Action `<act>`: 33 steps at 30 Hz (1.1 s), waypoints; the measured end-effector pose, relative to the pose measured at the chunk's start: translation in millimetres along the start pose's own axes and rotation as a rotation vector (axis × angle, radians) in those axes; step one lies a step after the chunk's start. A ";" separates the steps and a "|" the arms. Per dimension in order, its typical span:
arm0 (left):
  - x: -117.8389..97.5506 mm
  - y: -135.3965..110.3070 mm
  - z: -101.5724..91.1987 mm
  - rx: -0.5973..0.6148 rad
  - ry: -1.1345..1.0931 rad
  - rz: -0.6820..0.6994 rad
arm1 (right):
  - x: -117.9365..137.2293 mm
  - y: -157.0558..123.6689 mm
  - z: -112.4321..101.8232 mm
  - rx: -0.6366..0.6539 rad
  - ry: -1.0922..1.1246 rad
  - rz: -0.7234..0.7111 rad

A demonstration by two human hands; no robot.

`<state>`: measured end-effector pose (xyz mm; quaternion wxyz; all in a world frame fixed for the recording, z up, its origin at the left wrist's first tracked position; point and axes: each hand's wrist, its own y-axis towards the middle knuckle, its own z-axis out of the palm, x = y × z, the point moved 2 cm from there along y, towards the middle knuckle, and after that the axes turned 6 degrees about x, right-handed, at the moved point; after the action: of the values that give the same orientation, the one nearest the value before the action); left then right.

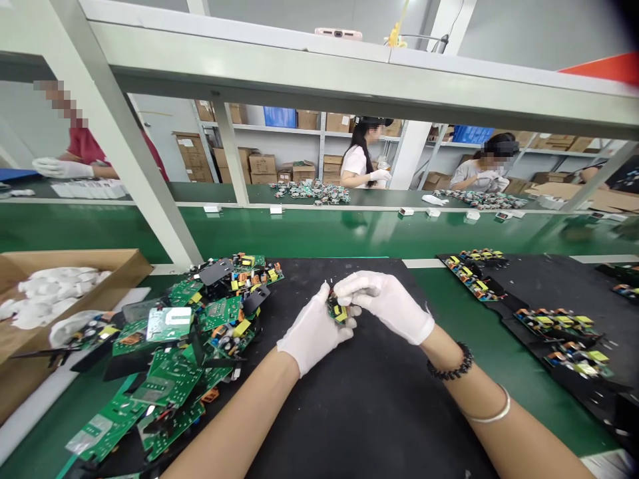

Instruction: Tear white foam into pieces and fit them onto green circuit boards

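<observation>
White-gloved, my left hand (314,332) is closed around a small circuit board (338,311) with yellow and dark parts on it. My right hand (387,303), gloved too, reaches over from the right with its fingertips pinched together at the board's upper edge. Glove fingers cover much of the board. Both hands are above a black mat (359,412). A heap of green circuit boards (170,376) lies left of my left hand, some with black plates and orange and yellow components.
An open cardboard box (120,266) holding white pieces stands at the left. More boards (554,322) sit in rows on the right-hand mat. A metal frame (349,73) spans overhead. Beyond the green conveyor belt (309,229), several people work beside board piles (312,191).
</observation>
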<state>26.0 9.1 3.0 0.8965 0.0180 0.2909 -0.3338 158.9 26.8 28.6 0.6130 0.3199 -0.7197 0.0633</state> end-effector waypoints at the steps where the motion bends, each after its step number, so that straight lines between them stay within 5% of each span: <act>1: 0.5 -1.1 1.8 0.007 0.005 -0.046 | 1.1 -0.3 3.3 0.004 -0.070 -0.035; 7: 2.5 -6.3 7.6 0.015 0.069 -0.120 | 4.0 -2.1 10.2 0.023 -0.432 -0.091; 12: 3.3 -6.8 7.0 0.023 0.114 -0.079 | 11.8 -5.2 8.2 0.105 -0.281 0.025; 19: 2.6 -4.7 0.3 -0.056 0.107 0.063 | 26.1 -2.9 14.4 -0.085 -0.644 -0.140; 33: 4.6 1.3 -6.5 -0.048 0.109 0.060 | 18.0 -0.1 25.4 -0.021 -0.505 -0.041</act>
<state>26.3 9.0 -5.1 0.8891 0.0234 0.3467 -0.2979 136.8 7.6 39.0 0.4183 0.3338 -0.8439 -0.0387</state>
